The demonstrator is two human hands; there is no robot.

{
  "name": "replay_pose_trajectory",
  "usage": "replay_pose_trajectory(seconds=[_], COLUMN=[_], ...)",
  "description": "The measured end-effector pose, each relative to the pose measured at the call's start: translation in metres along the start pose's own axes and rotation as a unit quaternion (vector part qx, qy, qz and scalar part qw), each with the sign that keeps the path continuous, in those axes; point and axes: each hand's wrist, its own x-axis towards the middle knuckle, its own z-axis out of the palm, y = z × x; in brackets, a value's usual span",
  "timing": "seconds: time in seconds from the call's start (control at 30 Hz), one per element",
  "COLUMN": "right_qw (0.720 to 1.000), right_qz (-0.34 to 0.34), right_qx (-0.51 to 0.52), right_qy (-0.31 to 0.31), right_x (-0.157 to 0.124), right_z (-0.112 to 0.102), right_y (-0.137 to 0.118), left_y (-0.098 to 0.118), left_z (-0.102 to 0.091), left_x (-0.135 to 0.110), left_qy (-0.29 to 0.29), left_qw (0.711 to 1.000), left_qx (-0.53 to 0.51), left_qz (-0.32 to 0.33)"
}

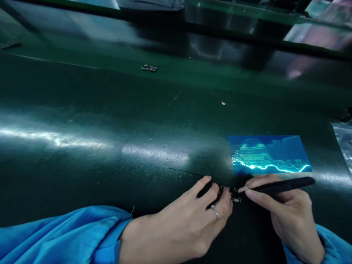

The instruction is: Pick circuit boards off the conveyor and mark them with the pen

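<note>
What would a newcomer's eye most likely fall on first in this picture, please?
Probably the glossy, bright blue rectangular sheet, lying on the dark green work surface just beyond the right hand. Next, the left hand, with a silver-coloured ring, its fingertips at a small dark circuit board. Then the slim black pen-like tool in the right hand, pointing toward that board.

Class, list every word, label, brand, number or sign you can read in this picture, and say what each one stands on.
Readable text: none.
Blue sheet: rows of tiny marks at its left side, too small and lost in glare to tell whether they are characters.
Near circuit board: details too small to read.
Far circuit board: too small to read.
Black tool: no lettering can be made out.
</note>
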Motion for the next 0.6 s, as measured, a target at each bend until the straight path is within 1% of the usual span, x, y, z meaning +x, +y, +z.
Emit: replay_pose_trajectory(seconds=[0.33,0.6], right_qw=[1.0,1.0], right_qz=[-0.013,-0.018], right_qx=[-0.022,-0.025], right_qy=[-0.001,-0.005], right_x=[0.0001,0.0005], right_z=[0.0001,-0.0002], right_y=[0.0005,-0.0005], left_y=[-0.0009,0.0008], left_z=[0.0006,-0.0005], left_x=[-0.0007,-0.0001], left_qy=[0.003,-0.008], left_qw=[1.0,1.0], left_qx=[0.002,0.005], left_qz=[-0.002,0.0])
